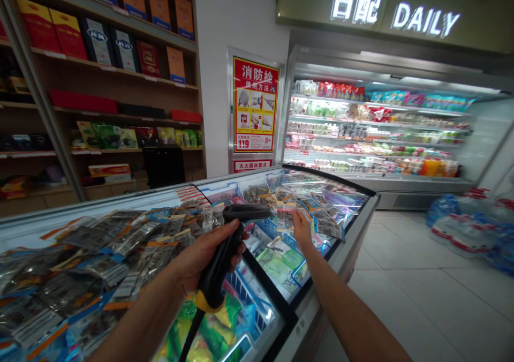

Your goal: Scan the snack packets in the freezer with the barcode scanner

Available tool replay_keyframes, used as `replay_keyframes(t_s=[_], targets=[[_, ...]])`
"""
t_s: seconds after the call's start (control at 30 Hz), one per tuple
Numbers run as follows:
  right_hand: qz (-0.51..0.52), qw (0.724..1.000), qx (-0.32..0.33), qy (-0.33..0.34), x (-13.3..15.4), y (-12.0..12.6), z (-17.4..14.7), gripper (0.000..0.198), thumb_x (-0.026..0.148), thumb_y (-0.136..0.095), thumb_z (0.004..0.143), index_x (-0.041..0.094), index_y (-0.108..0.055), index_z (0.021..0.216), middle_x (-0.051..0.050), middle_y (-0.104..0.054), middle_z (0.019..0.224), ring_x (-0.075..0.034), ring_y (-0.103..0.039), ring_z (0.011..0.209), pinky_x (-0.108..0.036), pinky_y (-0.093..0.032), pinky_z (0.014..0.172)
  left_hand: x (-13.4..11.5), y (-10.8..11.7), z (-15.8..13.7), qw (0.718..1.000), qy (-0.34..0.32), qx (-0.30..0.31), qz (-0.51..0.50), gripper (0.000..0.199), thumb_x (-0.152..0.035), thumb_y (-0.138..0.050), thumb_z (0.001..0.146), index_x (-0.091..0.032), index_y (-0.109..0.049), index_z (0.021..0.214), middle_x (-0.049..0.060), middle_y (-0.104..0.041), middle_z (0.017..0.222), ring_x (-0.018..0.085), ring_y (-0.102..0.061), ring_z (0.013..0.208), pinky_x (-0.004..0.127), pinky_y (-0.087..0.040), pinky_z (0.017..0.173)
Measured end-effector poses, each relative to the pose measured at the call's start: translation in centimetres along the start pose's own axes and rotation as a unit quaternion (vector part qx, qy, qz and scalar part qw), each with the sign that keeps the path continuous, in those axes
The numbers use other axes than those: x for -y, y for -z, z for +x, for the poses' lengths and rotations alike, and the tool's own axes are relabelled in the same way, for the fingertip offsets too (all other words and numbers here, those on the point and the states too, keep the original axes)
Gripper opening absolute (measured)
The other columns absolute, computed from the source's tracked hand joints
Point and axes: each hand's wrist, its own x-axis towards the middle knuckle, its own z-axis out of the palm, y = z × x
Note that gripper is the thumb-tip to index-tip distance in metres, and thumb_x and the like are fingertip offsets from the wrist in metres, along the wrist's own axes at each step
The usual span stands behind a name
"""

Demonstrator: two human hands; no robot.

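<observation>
My left hand is wrapped round the handle of a black and yellow barcode scanner, its cable hanging down toward me. The scanner's head points right, toward a small clear snack packet with a printed label. Thumb and fingers of my right hand pinch that packet at its right edge, above the glass lid. Many similar packets with orange and blue edges lie heaped at the left, and more packets are spread beyond my right hand.
Beneath is a chest freezer with glass lids, with bagged goods in blue baskets inside. Shelves of boxes stand behind at left. A lit open fridge fills the back right. Bundled water bottles stand on the tiled floor.
</observation>
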Motion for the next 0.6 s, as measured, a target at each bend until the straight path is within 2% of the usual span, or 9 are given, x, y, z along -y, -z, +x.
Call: replay_keyframes(t_s=[0.2, 0.37, 0.6], targets=[[0.000, 1.000, 0.005, 0.002, 0.0, -0.1, 0.0, 0.041, 0.042, -0.048, 0.068, 0.012, -0.060, 0.093, -0.010, -0.060, 0.097, -0.021, -0.052, 0.092, -0.032, -0.038, 0.080, 0.1, 0.5, 0.4, 1.000, -0.008, 0.023, -0.013, 0.024, -0.036, -0.050, 0.074, -0.012, -0.051, 0.079, 0.000, -0.053, 0.056, 0.005, -0.047, 0.043, 0.015, -0.036, 0.040], [-0.013, 1.000, 0.001, -0.005, 0.0, -0.1, 0.0, 0.043, 0.042, -0.047, 0.068, 0.011, -0.059, 0.096, -0.011, -0.059, 0.101, -0.020, -0.051, 0.096, -0.031, -0.037, 0.083, 0.1, 0.0, 1.1, 0.996, -0.021, 0.075, -0.046, 0.026, -0.037, -0.050, 0.073, -0.012, -0.052, 0.078, 0.000, -0.054, 0.057, 0.005, -0.047, 0.044, 0.014, -0.036, 0.041], [-0.013, 1.000, -0.007, -0.011, 0.3, 0.0, -0.1, 0.044, 0.042, -0.047, 0.069, 0.011, -0.059, 0.097, -0.011, -0.060, 0.100, -0.021, -0.051, 0.094, -0.032, -0.037, 0.082, -0.3, -1.5, 1.2, 0.999, -0.015, 0.048, -0.012, 0.026, -0.038, -0.054, 0.070, -0.012, -0.055, 0.073, 0.001, -0.054, 0.055, 0.006, -0.048, 0.041, 0.016, -0.036, 0.038]])
